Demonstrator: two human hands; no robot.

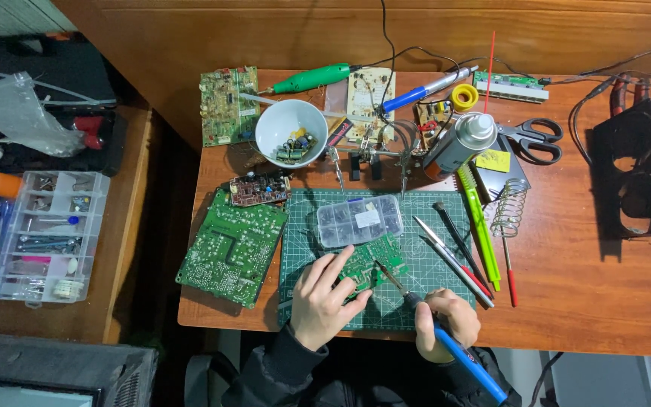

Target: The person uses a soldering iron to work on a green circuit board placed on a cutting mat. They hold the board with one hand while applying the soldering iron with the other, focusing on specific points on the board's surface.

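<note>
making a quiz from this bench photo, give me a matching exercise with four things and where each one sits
Things:
1. white bowl
2. scissors
3. clear parts box
4. large green circuit board

Places:
A. far right of the spray can
B. on the green cutting mat, above the small board
C. left of the mat, at the desk's edge
D. back of the desk, holding small parts

Pairs: 1-D, 2-A, 3-B, 4-C

The cutting mat (408,301) is dark green with a pale grid. On it lies a green circuit board (374,264); beside it, a blue-handled soldering iron (446,339); beyond it, a white bowl (289,130); under it, a reddish-brown worktop (582,301).
</note>
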